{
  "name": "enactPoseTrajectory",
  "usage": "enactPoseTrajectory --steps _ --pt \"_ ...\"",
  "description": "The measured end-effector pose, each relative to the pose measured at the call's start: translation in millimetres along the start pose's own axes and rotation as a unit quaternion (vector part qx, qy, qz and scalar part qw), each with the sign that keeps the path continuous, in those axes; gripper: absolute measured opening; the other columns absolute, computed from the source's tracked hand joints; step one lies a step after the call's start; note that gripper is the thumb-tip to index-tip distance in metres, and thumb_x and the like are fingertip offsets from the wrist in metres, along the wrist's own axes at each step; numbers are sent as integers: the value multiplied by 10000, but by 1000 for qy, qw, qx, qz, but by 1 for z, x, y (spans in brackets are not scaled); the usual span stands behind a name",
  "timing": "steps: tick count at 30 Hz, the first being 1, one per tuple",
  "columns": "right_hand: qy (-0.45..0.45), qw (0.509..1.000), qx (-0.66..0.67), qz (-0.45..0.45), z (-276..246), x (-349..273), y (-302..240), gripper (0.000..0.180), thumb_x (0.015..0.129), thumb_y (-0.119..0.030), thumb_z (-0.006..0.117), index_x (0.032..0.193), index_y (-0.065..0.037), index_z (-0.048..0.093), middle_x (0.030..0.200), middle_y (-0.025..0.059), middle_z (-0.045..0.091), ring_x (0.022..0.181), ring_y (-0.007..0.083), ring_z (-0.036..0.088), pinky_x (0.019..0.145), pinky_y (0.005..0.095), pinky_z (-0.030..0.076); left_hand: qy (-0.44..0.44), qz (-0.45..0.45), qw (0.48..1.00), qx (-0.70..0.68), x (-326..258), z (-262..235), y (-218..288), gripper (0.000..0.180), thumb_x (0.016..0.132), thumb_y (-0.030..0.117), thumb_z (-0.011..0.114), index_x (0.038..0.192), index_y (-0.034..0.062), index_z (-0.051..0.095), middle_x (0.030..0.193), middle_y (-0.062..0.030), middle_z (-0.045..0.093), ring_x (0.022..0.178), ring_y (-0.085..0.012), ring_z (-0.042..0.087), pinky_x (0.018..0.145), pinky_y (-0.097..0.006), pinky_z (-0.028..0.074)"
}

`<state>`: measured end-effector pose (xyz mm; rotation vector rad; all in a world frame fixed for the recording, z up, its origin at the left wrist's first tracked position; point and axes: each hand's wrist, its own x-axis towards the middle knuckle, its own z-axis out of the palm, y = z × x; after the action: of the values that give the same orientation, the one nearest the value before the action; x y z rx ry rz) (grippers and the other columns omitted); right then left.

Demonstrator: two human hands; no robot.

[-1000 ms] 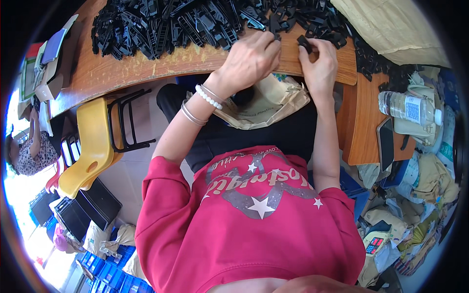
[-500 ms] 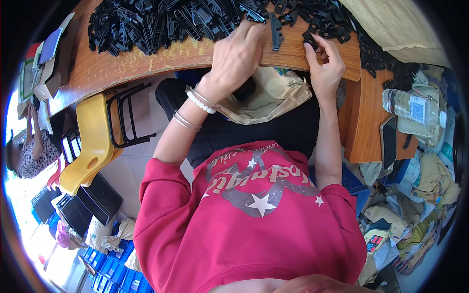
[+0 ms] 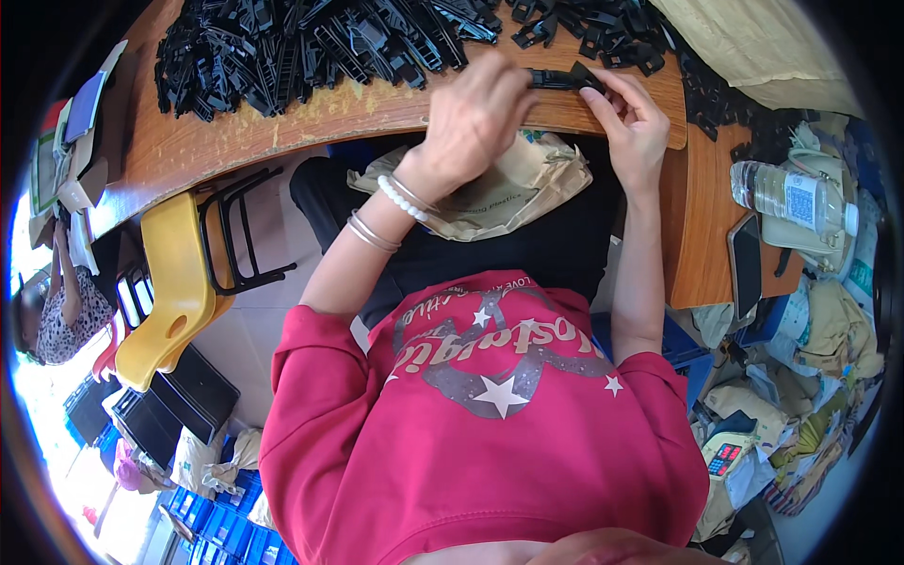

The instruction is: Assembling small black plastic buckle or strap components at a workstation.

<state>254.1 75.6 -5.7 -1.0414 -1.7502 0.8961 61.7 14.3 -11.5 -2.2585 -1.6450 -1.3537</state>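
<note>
My right hand is closed in a pinch on a small black plastic clip, just above the table's front edge. A long, narrow black plastic piece reaches from the fingers of my left hand to that clip. Their ends meet or nearly meet; whether they are joined cannot be seen. My left hand's fingers are curled and slightly blurred, and they cover the piece's other end. Beyond my left hand lies a heap of long black ribbed plastic pieces. Small black clips are piled beyond my right hand.
An open brown paper bag rests on my lap under the wooden table. To the right are a clear plastic bottle and a phone. A yellow chair stands at left, near another person.
My left hand has come back from the heap toward me. The long black piece, lying on the table before, now spans between my hands. My right hand keeps its clip.
</note>
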Motion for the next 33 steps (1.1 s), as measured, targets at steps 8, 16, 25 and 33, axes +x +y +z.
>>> enactPoseTrajectory --steps 8,16,25,33 --pt "-148 989 -4 -23 -11 25 7 225 805 -35 718 1029 -7 716 876 32 632 772 123 565 716 238 453 -89 -76 991 -57 12 -11 -14 207 799 56 709 999 7 685 963 -113 632 758 -310 655 653 -345 536" --pt "-165 984 -8 -60 10 15 -3 196 772 4 721 967 -4 735 910 58 652 860 168 610 767 274 487 -106 -75 983 -129 7 -23 -14 206 837 162 705 979 17 666 929 -122 606 719 -339 633 622 -400 517" --pt "-51 912 -289 -285 35 57 4 293 796 -39 715 1084 -75 679 1085 60 620 999 262 579 861 369 456 -132 77 958 244 27 -43 -27 145 717 74 608 850 16 605 947 -81 510 912 -215 563 765 -301 513" --pt "-18 943 -240 -228 20 31 1 253 770 -104 768 982 -61 638 949 60 639 829 208 606 741 341 410 -127 151 964 178 23 -29 -25 283 708 40 596 987 -4 583 956 -79 524 888 -226 538 772 -302 498"
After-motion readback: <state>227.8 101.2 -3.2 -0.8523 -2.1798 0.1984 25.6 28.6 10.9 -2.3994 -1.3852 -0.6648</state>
